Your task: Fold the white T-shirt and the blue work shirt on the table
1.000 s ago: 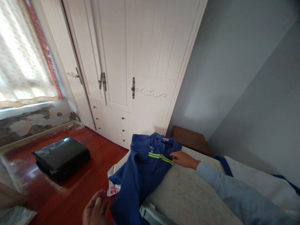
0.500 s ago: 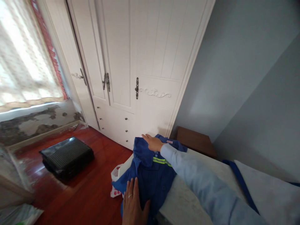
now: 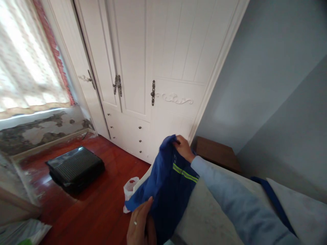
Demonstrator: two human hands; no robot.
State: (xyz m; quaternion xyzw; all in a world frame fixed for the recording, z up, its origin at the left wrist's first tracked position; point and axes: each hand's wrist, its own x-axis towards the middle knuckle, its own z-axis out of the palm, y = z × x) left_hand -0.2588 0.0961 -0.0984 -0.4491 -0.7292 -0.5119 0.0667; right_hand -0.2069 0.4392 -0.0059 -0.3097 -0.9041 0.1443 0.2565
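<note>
Both hands [image 3: 140, 226] pinch the blue jacket [image 3: 167, 187].

Two bare hands, one long light-blue sleeve, one ring.

Right hand [image 3: 184, 148] at about 12 o'clock of the lower frame centre, bare, no ring visible; its arm wears a pale blue long sleeve [image 3: 230, 204], plain soft fabric, cuff snug at the wrist, running off toward 4 o'clock. Left hand [image 3: 140, 227] at 6 o'clock, bare, thin silver band ring [image 3: 135, 223] on one finger; no sleeve shows there, wrist cut by frame edge.
</note>
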